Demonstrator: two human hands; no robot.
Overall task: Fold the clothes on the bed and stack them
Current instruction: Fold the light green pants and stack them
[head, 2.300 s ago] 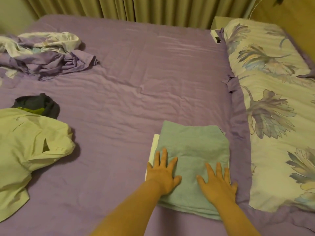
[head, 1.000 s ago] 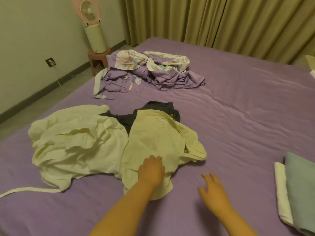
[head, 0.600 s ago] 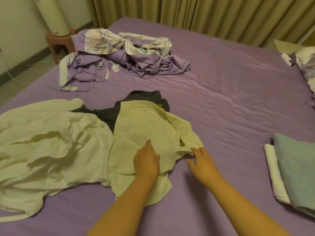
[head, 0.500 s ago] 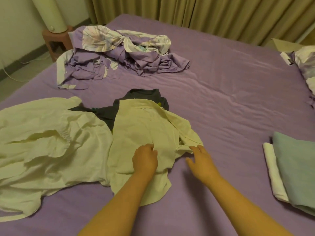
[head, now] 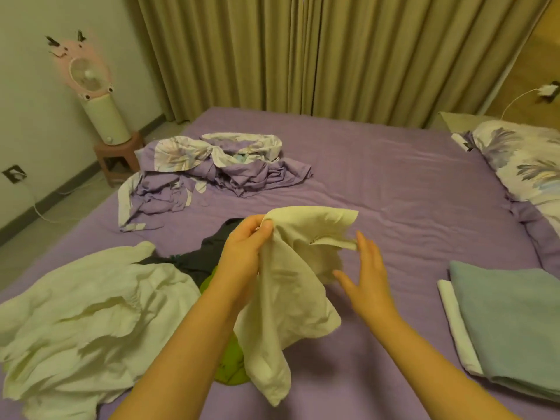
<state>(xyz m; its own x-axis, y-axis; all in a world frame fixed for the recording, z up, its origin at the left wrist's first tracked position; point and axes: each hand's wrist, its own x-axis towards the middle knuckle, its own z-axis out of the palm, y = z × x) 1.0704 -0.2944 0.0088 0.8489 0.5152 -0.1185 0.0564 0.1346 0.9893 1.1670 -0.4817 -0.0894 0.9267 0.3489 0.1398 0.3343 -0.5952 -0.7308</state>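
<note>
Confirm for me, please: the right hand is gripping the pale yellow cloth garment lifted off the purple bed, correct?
Not quite: the head view shows the left hand gripping the pale yellow cloth garment lifted off the purple bed; the right hand is open beside it.

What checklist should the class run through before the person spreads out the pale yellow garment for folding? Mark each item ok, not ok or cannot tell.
1. Left hand grips the pale yellow garment: ok.
2. Right hand has hold of the garment too: not ok; its fingers are open beside a loose flap.
3. Garment lifted free of the dark garment and green garment beneath: cannot tell; its lower end hangs over the green one.
4. Bare purple sheet available to lay it flat: ok.
5. Folded stack ready at the right: ok.
</note>
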